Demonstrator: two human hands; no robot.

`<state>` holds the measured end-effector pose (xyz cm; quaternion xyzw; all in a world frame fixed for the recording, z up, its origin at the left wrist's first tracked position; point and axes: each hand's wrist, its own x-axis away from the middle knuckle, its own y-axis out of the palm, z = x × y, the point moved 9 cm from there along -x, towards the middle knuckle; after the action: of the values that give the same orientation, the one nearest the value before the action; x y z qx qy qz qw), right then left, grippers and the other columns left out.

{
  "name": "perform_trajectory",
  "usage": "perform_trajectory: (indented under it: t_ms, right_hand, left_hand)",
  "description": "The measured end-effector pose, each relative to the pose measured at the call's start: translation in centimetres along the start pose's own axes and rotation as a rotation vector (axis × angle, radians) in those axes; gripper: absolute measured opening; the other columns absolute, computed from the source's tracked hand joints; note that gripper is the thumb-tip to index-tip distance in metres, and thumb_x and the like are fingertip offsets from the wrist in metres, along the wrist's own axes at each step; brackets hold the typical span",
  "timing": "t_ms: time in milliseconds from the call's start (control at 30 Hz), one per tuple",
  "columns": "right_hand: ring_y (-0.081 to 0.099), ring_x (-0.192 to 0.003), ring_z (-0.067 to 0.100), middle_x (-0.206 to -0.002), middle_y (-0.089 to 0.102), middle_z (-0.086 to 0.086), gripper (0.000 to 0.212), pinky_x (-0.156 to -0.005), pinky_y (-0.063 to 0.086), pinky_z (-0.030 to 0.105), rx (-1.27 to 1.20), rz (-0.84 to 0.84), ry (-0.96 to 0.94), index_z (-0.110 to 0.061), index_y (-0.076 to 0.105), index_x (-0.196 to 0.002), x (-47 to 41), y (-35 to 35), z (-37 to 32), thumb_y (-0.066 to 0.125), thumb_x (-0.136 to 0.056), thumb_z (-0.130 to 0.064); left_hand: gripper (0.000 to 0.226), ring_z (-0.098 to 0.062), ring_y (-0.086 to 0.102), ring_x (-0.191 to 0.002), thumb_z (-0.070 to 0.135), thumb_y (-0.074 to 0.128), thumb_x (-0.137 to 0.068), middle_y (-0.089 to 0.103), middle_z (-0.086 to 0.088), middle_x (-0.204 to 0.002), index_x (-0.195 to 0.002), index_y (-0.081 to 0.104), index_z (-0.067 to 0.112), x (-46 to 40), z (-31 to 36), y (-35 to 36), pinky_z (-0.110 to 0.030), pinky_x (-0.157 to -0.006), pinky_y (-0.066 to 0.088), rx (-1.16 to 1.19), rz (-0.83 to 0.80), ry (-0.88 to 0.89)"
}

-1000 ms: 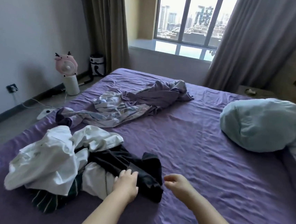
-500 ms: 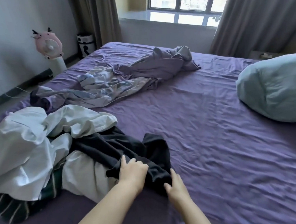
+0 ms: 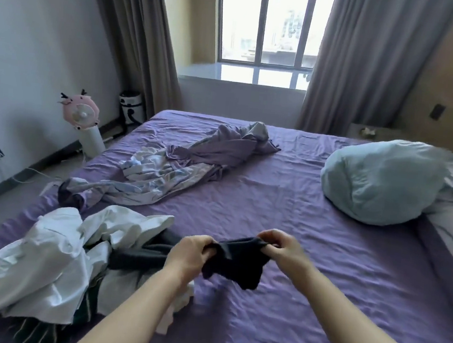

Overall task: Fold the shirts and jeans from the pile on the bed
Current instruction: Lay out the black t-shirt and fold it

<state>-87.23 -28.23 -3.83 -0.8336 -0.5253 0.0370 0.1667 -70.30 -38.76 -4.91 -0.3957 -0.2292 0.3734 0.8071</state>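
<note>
A black garment (image 3: 234, 260) hangs lifted off the purple bed (image 3: 308, 262), its far end trailing left into the pile. My left hand (image 3: 188, 256) grips its left edge and my right hand (image 3: 281, 245) pinches its right edge, both just above the sheet. The pile (image 3: 53, 265) at the near left holds crumpled white shirts (image 3: 45, 259) and a dark striped piece (image 3: 32, 332) underneath.
A rumpled lilac and pale printed blanket (image 3: 187, 167) stretches across the bed's far left. A light blue pillow (image 3: 379, 183) sits at the right. A pink fan (image 3: 83, 113) stands on the floor by the left wall. Curtains flank the window beyond.
Both hands have taken hold of the black garment and raised it off the bed, pulling its end to the right out of the pile. The camera has tilted up.
</note>
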Motion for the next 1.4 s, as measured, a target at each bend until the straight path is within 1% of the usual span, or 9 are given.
perform_trajectory:
  t_ms: [267, 400, 567, 700, 833, 933, 1033, 1233, 1400]
  right_hand:
    - [0.055, -0.061, -0.002, -0.072, 0.064, -0.005, 0.021, -0.057, 0.043, 0.009, 0.077, -0.003, -0.163, -0.018, 0.068, -0.085, 8.3, -10.1, -17.2, 0.06, -0.081, 0.001]
    - [0.063, -0.078, 0.011, -0.083, 0.071, 0.003, 0.026, -0.077, 0.05, 0.026, 0.213, -0.004, -0.229, -0.025, 0.069, -0.079, 13.1, -14.3, -21.9, 0.06, -0.077, -0.001]
    - [0.057, -0.073, 0.01, -0.08, 0.066, -0.001, 0.011, -0.068, 0.045, 0.021, 0.309, 0.055, -0.258, -0.018, 0.067, -0.084, 19.2, -21.6, -24.1, 0.064, -0.081, -0.008]
    - [0.046, -0.056, 0.004, -0.054, 0.054, -0.015, 0.02, -0.051, 0.036, 0.013, 0.148, 0.069, -0.215, -0.018, 0.063, -0.07, 25.1, -27.4, -22.1, 0.061, -0.09, -0.024]
    - [0.064, -0.084, 0.015, -0.092, 0.071, 0.004, 0.027, -0.078, 0.051, 0.025, 0.1, 0.017, -0.105, -0.007, 0.07, -0.098, 29.5, -31.5, -17.2, 0.068, -0.085, -0.03]
    - [0.064, -0.097, 0.016, -0.109, 0.069, 0.011, 0.032, -0.088, 0.052, 0.027, 0.109, -0.015, -0.057, -0.007, 0.069, -0.108, 31.2, -33.4, -14.2, 0.071, -0.082, -0.026]
    - [0.061, -0.086, 0.006, -0.098, 0.068, 0.001, 0.026, -0.07, 0.048, 0.013, 0.08, 0.042, -0.046, -0.006, 0.066, -0.11, 32.4, -34.9, -13.5, 0.059, -0.091, -0.021]
    - [0.06, -0.072, 0.003, -0.077, 0.065, -0.004, 0.024, -0.064, 0.046, 0.013, 0.016, 0.181, -0.169, -0.011, 0.065, -0.083, 32.3, -36.4, -16.7, 0.053, -0.094, -0.03]
    - [0.055, -0.068, 0.004, -0.073, 0.059, -0.005, 0.034, -0.064, 0.041, 0.012, 0.349, 0.195, -0.267, -0.013, 0.061, -0.08, 31.0, -35.8, -20.1, 0.051, -0.092, -0.043]
  left_hand:
    - [0.047, -0.001, 0.057, -0.098, 0.001, 0.067, -0.08, 0.064, 0.007, -0.108, -0.123, 0.057, 0.018, 6.7, 17.4, -7.9, -0.002, -0.076, 0.04, 0.418, -0.053, 0.222]
    - [0.049, 0.0, 0.051, -0.107, 0.018, 0.079, -0.075, 0.06, 0.014, -0.112, -0.118, 0.058, 0.028, 9.7, 26.0, -8.6, -0.012, -0.085, 0.04, 0.495, -0.095, 0.316]
    - [0.025, -0.008, 0.049, -0.07, 0.022, 0.082, -0.067, 0.053, 0.009, -0.069, -0.072, 0.058, 0.026, 13.0, 35.8, -9.0, -0.031, -0.07, 0.042, 0.482, -0.064, 0.413]
    - [0.026, -0.011, 0.047, -0.069, 0.027, 0.078, -0.069, 0.054, -0.001, -0.072, -0.08, 0.063, 0.008, 15.8, 43.5, -9.6, -0.029, -0.067, 0.038, 0.438, -0.08, 0.551]
    - [0.019, -0.011, 0.051, -0.069, 0.02, 0.072, -0.082, 0.056, -0.005, -0.075, -0.087, 0.064, 0.003, 17.5, 48.9, -11.2, -0.024, -0.065, 0.041, 0.417, -0.025, 0.617]
    - [0.012, -0.01, 0.053, -0.068, 0.02, 0.07, -0.084, 0.058, -0.003, -0.072, -0.08, 0.065, 0.01, 17.5, 50.9, -13.3, -0.02, -0.064, 0.041, 0.466, 0.073, 0.643]
    - [0.007, -0.009, 0.054, -0.073, 0.021, 0.067, -0.085, 0.06, 0.004, -0.074, -0.083, 0.067, 0.014, 17.2, 51.2, -15.0, -0.017, -0.063, 0.038, 0.423, 0.189, 0.609]
    - [0.014, -0.013, 0.052, -0.085, 0.023, 0.064, -0.088, 0.061, 0.001, -0.089, -0.094, 0.069, 0.012, 16.4, 48.3, -16.8, -0.025, -0.071, 0.036, 0.3, 0.299, 0.442]
    - [0.016, -0.021, 0.057, -0.085, 0.027, 0.065, -0.087, 0.063, -0.003, -0.087, -0.09, 0.068, 0.011, 15.4, 44.5, -18.0, -0.029, -0.073, 0.041, 0.311, 0.31, 0.321]
